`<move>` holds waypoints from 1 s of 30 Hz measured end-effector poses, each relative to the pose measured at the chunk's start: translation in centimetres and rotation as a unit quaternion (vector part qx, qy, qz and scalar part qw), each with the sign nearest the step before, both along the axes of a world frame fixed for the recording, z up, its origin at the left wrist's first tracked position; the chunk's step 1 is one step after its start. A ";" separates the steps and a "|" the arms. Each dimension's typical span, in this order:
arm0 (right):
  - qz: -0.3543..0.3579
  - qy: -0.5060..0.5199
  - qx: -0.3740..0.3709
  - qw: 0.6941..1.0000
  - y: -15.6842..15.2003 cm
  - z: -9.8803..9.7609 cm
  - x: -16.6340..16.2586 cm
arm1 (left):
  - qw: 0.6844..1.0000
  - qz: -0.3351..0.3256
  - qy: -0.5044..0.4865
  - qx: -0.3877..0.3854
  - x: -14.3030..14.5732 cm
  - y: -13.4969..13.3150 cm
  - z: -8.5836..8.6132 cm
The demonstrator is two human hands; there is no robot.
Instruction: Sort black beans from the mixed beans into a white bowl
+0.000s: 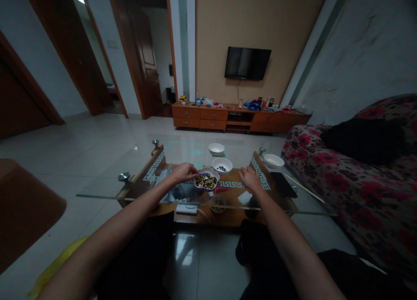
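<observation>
A scalloped, purple-rimmed bowl (pixel 206 186) of mixed beans, dark, yellow and pale, stands on the glass tabletop. My left hand (pixel 185 173) is at its left edge, fingers bent and closed on the rim. Just behind it is a white bowl (pixel 222 160) with a few black beans. A second white bowl (pixel 216 149) sits farther back, with no contents that I can make out. My right hand (pixel 249 178) lies on the glass to the right of these bowls, fingers apart and holding nothing. A third white bowl (pixel 273 161) with pale contents is at the far right.
Below the glass, on the wooden shelf, are a small bowl of beans (pixel 217 204), a white power strip (pixel 186 209) and tissue (pixel 244 198). A black flat object (pixel 282 185) and chopsticks (pixel 304 188) lie right. A floral sofa (pixel 365 191) borders the right side.
</observation>
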State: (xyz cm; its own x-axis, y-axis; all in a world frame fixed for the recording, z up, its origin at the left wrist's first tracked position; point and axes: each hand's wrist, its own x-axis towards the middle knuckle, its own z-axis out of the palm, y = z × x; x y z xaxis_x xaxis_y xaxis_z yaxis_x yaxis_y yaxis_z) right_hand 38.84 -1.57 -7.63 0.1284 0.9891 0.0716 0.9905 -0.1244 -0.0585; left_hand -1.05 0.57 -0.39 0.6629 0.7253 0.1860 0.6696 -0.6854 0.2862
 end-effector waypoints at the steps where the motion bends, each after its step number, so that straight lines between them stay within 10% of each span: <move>1: -0.001 0.000 -0.001 1.000 0.0 0.0 0.0 | 1.000 -0.008 0.004 -0.004 -0.3 -0.2 -0.2; 30: -0.003 0.000 -0.008 1.000 -0.1 0.2 0.3 | 0.997 -0.079 -0.022 -0.002 -0.2 -2.4 -0.6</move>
